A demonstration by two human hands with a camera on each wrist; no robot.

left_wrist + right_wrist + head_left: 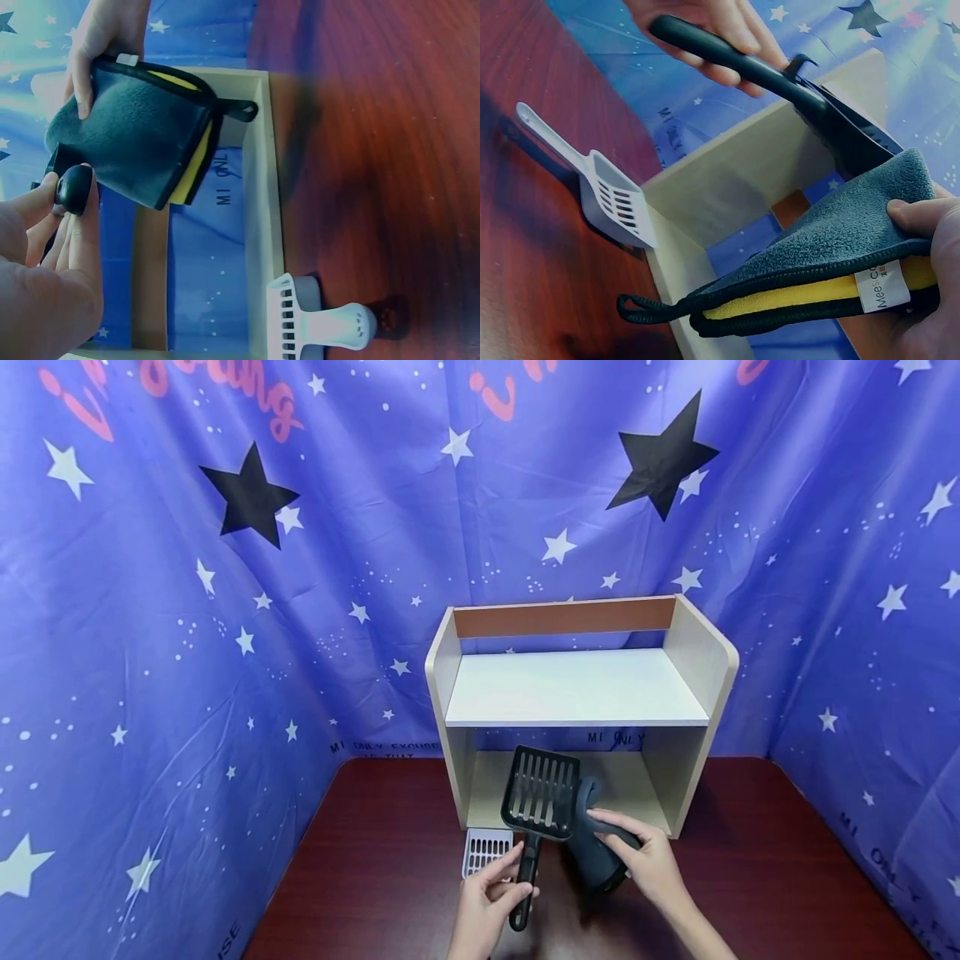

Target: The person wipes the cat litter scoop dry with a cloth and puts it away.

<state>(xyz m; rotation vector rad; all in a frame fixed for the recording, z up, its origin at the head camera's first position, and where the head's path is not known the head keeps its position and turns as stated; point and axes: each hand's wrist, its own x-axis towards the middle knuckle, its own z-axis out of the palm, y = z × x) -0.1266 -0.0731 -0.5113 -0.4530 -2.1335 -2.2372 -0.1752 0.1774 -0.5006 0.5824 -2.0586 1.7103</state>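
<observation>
The black slotted scoop (531, 837) is held up above the table, its handle pinched between the thumb and fingers of the left hand (491, 902), which are closed in around it. Its slotted head points up and away from the person, in front of the lower compartment of the shelf unit (577, 689). Right beside it, the right hand (652, 860) has a folded cloth (840, 217) nipped between thumb and fingers; it is blue-grey plush outside, yellow inside, with black edging, a white label and a corner loop hanging free. From here I can't tell whether cloth and scoop touch. Beyond the left hand, a pale scoop (615, 199) lies on the reddish-brown table (375, 860), its head at the unit's left front corner. The unit has a white upper board and pale sides, and behind everything hangs a blue curtain (360, 527) printed with stars.
</observation>
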